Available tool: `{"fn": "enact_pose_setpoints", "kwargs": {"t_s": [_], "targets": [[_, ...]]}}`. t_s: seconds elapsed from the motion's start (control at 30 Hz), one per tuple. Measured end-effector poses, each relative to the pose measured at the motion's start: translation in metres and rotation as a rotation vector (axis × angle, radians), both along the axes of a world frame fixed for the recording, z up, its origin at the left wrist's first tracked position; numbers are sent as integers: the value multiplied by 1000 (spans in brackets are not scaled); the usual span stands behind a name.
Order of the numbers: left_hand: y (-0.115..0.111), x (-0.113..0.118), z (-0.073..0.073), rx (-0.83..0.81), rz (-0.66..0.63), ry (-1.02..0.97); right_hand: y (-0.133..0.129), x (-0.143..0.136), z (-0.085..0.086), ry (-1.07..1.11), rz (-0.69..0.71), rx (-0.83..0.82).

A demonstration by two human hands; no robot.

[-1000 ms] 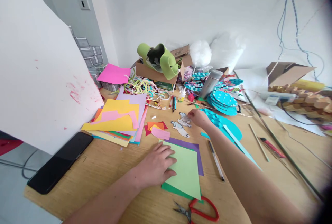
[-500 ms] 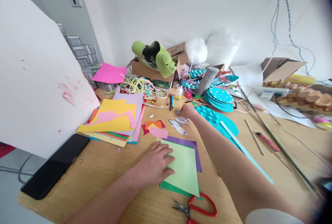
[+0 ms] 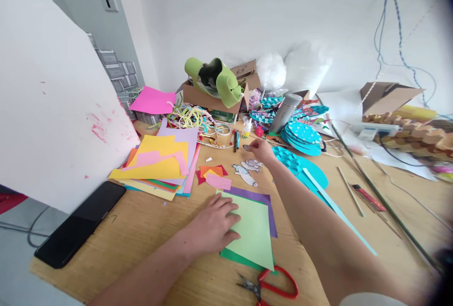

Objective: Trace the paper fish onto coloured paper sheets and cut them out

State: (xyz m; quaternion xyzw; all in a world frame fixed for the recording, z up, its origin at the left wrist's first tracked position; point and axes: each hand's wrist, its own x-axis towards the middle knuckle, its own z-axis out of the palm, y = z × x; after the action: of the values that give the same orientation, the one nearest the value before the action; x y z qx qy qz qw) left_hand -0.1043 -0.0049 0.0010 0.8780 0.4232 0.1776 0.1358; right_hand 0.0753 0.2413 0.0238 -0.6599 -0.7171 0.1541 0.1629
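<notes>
My left hand (image 3: 217, 223) lies flat with fingers spread on a light green sheet of paper (image 3: 253, 230). Beneath that sheet, a purple sheet (image 3: 273, 216) and a green sheet (image 3: 240, 259) stick out. Farther off, my right hand (image 3: 262, 151) pinches a small grey paper fish cutout (image 3: 247, 148) at its fingertips. Just in front of it, several other paper fish cutouts (image 3: 245, 175) lie on the table. Red-handled scissors (image 3: 260, 289) rest with blades apart near the front edge of the papers.
Coloured paper stacks (image 3: 152, 164) and a black phone (image 3: 79, 225) lie at left. Small paper scraps (image 3: 217, 181), markers (image 3: 236, 140) and a glue bottle (image 3: 247, 129) sit mid-table. At right are a metal flask (image 3: 286, 112), turquoise discs (image 3: 302, 138) and thin sticks (image 3: 350, 191).
My right hand has closed on the small fish cutout and shifted slightly with it. The left hand stays on the paper. The whole view has shifted a little.
</notes>
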Motion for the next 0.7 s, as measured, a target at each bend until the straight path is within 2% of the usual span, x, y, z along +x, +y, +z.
{"fn": "enact_pose_setpoints", "kwargs": {"t_s": [0.1,0.2,0.27,0.3,0.4,0.47,0.53,0.7], "targets": [[0,0,0,-1,5,-12,-11,8,14,103,18,65],[0,0,1,-10,7,-11,-37,21,28,202,149,-1],[-1,0,3,-11,6,-6,-62,31,33,350,418,-271],[-1,1,3,-10,5,-4,-75,35,33,347,514,-405],[-2,2,5,11,4,-11,-109,44,32,161,698,-604],[-1,3,6,36,10,-28,-120,43,30,7,725,-576],[0,4,6,72,55,-49,-123,35,30,-82,698,-455],[7,1,1,124,364,14,-105,-11,32,-111,649,-163]]}}
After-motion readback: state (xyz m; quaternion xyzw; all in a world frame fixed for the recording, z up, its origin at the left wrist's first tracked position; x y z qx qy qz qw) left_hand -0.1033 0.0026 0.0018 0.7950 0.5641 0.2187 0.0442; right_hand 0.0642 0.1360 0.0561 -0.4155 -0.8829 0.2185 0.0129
